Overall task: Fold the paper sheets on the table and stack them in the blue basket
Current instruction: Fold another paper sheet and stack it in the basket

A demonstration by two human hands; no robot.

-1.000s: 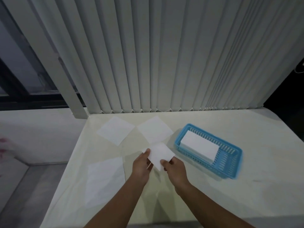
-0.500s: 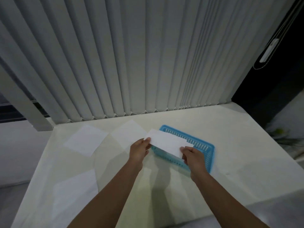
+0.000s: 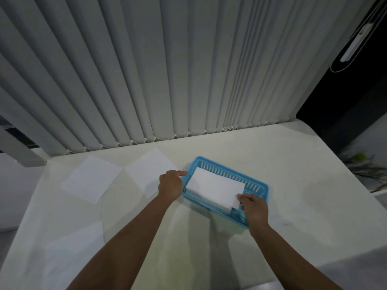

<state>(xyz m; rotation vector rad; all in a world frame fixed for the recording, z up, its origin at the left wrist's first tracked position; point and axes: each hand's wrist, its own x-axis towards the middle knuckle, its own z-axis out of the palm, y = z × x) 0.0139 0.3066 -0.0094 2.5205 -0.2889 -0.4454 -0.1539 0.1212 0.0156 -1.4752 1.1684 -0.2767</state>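
A folded white sheet lies inside the blue basket on top of other folded paper. My right hand pinches its near right corner over the basket's near edge. My left hand sits at the basket's left end, index finger stretched to the rim; whether it still touches the sheet is unclear. Three unfolded white sheets lie flat on the table: one at the back left, one beside the basket, one at the near left.
The pale table ends at vertical blinds along its back edge. A dark gap with a hanging cord is at the far right. The table's right edge drops off near some plant leaves.
Both hands carried the folded sheet from the table's middle to the right and lowered it into the basket. The view has swung right and closer.
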